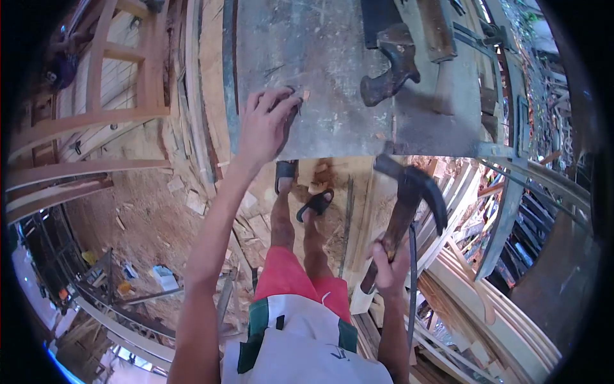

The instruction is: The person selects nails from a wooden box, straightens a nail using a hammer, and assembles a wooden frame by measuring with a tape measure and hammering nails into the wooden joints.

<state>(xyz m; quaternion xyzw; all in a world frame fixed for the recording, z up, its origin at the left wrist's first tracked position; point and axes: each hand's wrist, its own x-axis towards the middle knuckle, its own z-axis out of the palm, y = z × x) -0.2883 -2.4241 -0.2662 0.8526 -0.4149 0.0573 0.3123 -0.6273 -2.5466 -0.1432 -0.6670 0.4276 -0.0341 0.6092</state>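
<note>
My right hand (391, 265) is wrapped round the wooden handle of a claw hammer (409, 192), whose dark head is raised near the front edge of the worktable (339, 128). At the table's left front part, my left hand (270, 118) rests with its fingers curled on the surface. Something small and dark shows at its fingertips, too small to name. A handsaw (391, 70) with a dark handle lies on the table to the right of that hand.
Wooden frames (128, 115) stand at the left. Stacked planks (486, 307) lie at the lower right. Wood scraps (195, 200) are scattered on the ground around my sandalled feet. A wooden block (435, 32) lies beside the saw.
</note>
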